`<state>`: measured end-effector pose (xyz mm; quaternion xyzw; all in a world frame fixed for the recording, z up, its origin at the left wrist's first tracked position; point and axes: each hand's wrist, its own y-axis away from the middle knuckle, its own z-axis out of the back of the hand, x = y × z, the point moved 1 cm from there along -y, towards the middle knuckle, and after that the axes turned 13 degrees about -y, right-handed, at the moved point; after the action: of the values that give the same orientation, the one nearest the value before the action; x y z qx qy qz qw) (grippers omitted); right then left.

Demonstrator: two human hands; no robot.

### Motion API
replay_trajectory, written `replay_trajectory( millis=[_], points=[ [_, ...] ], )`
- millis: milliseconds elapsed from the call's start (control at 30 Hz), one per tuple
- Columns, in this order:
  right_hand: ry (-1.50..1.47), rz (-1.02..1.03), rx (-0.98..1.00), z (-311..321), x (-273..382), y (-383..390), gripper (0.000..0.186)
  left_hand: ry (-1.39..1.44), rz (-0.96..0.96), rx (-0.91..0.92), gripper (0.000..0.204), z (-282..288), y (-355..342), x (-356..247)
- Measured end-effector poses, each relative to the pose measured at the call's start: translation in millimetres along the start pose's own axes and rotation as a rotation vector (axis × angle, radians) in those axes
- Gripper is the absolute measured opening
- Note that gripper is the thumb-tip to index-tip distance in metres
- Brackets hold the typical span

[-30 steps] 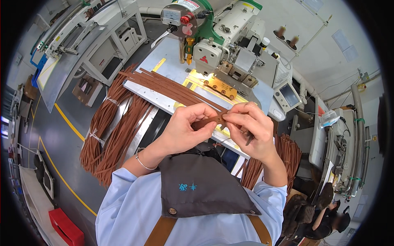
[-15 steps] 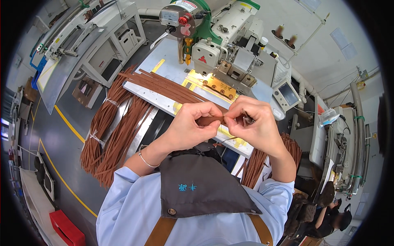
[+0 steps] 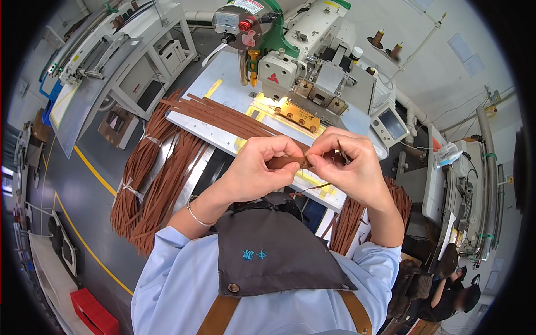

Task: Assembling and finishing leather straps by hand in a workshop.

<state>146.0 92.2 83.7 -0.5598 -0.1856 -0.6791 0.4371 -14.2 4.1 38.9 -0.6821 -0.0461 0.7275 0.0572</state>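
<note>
My left hand (image 3: 261,166) pinches a brown strap (image 3: 283,162) between thumb and fingers, above the front edge of the machine table. Right against it, my right hand (image 3: 345,164) closes thumb and forefinger on the same strap's end. Something small and dark shows in the curl of the right-hand fingers, too hidden to name. A thin brown strip (image 3: 312,188) hangs below the right hand. Behind both hands, several long brown straps (image 3: 223,118) lie side by side across the white table (image 3: 215,134).
A green and white sewing machine (image 3: 279,70) with a lit brass clamp plate (image 3: 296,114) stands just beyond my hands. Tied brown strap bundles (image 3: 137,178) hang at the left, and more straps (image 3: 349,226) at the right. A control screen (image 3: 392,124) is to the right. Another person (image 3: 458,296) is at far right.
Both hands stay in nearly the same place at the strap. The right-hand fingers have shifted their pinch slightly, and the thin strip below them hangs out further.
</note>
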Motion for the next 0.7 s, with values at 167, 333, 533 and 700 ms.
replay_trajectory(
  millis=[167,333,533,700],
  points=[
    [0.068,0.122,-0.081,-4.7,2.1,3.6,0.009,-0.026,0.003,-0.005,0.008,1.0,-1.6,5.0],
    [0.302,0.264,-0.03,-8.6,5.0,5.7,0.022,-0.023,0.004,-0.009,0.007,-0.6,-2.2,3.3],
    [0.637,0.487,-0.048,-13.5,6.2,5.0,0.022,-0.033,0.091,0.004,0.01,-0.7,-5.1,4.6],
    [0.898,0.525,-0.022,-21.8,3.7,5.7,0.02,-0.091,0.09,-0.04,0.01,-2.4,-7.5,9.2]
  ],
)
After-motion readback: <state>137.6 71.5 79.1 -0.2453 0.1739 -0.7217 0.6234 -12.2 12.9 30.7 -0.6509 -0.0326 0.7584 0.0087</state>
